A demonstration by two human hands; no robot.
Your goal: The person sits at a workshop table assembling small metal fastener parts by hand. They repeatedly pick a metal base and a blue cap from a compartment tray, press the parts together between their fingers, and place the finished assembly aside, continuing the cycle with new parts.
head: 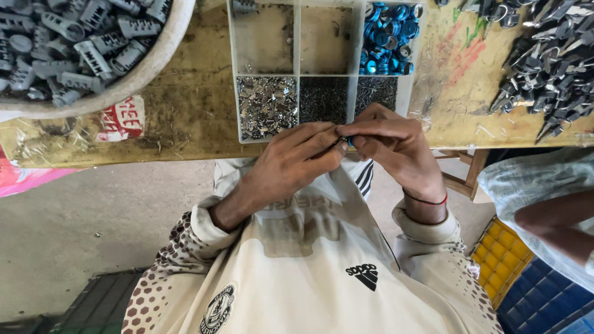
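Both hands, left hand [297,154] and right hand [390,145], meet fingertip-to-fingertip, pinching a small blue ring [348,141].

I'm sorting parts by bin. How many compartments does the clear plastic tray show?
6 in the tray: top row two bare, one with blue rings; bottom row shiny metal bits, then two of dark fine pieces. More may lie beyond the frame's top.

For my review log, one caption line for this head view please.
Both hands, left hand and right hand, pinch a small blue part together at the table edge, just below a compartment tray.
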